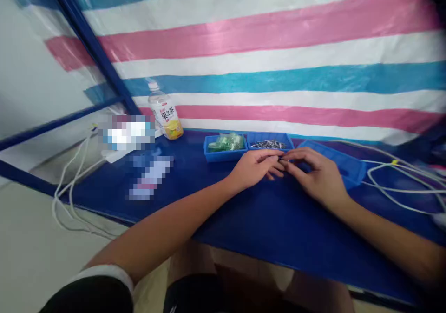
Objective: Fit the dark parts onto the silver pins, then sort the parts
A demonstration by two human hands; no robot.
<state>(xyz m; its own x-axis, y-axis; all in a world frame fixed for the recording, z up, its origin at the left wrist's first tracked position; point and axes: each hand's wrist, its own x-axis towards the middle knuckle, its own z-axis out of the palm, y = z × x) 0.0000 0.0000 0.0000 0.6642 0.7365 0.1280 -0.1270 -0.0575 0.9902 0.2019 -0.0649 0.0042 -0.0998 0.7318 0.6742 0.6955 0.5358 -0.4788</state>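
A small dark thing (281,158) is sitting right where the fingertips are meeting, in between the two hands. It is looking too tiny and blurry to name. The right hand (318,171) is making a little pinch, its thumb and pointing finger coming nearly together beside the dark thing. The left hand (255,166) is reaching in from the other side, palm turning down, its thumb lying near its pointing finger and its other fingers hanging a bit loose. I cannot tell which hand is keeping hold of the dark thing, or how tightly.

Just behind the grip, a middle blue box (288,139) is holding lots of shiny metal bits (268,144). To the left of that, a left blue box (226,156) is holding a heap of green, see-through stuff (228,142). On the right of the grip, a right blue box (348,162) is sitting at a slant, partly hiding behind the right hand.

Farther right, white cords (400,191) are looping about. Far left of the grip, a bottle (166,117) with a white cap is standing. Everything is resting on a dark blue table (258,224), and a striped sheet (258,43) is hanging behind.
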